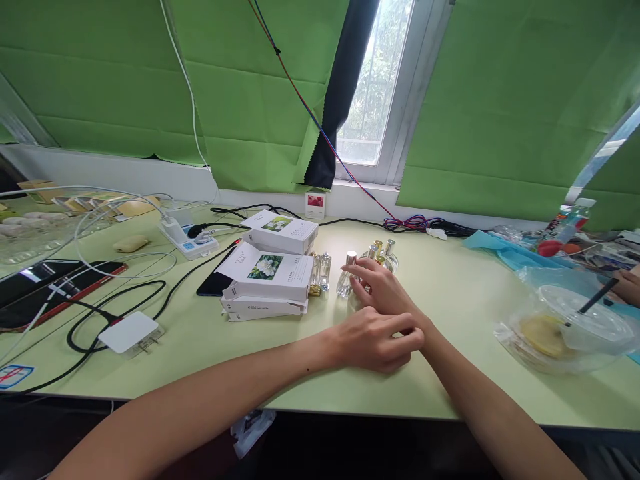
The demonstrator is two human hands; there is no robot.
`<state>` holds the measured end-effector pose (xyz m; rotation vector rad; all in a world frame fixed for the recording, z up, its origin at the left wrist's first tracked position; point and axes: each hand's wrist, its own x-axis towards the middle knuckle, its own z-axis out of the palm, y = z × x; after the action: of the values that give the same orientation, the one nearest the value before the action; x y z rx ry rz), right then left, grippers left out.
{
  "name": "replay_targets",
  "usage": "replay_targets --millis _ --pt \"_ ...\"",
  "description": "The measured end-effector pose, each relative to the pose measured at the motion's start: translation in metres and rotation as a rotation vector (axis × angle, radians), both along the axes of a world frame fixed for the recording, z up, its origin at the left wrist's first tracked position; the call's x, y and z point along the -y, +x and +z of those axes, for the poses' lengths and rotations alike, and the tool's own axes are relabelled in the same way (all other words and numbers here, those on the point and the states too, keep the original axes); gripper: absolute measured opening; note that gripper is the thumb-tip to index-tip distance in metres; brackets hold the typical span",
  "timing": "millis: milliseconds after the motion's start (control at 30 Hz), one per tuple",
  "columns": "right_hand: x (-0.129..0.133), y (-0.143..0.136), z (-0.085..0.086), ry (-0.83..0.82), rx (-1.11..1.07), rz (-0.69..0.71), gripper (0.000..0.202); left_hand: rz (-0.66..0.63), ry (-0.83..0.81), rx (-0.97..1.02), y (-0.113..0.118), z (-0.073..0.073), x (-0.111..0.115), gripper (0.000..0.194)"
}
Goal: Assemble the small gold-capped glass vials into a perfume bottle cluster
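My right hand reaches over the table with its fingers stretched out and apart, at a clear glass perfume bottle with a silver cap. Its index finger crosses just below the cap; whether it presses on the glass I cannot tell. Closed with curled fingers, my left hand lies against my right wrist and holds nothing visible. Behind the right hand stand several more perfume bottles with gold and silver caps, partly hidden by it. More glass bottles stand beside the stacked white boxes, which carry a white flower picture.
A power strip, a white charger and looping cables fill the left side, near a dark tablet. On the right are a bagged plastic cup with a straw, a drink bottle and another person's hand.
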<state>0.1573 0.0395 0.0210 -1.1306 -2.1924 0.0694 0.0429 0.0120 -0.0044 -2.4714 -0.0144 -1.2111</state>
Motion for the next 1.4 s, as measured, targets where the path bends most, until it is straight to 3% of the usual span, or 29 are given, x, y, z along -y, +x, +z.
replay_targets --millis 1400 --pt "0.0025 -0.0002 0.0038 -0.017 0.015 -0.008 0.033 0.033 0.015 -0.062 -0.0002 -0.0023 -0.0011 0.013"
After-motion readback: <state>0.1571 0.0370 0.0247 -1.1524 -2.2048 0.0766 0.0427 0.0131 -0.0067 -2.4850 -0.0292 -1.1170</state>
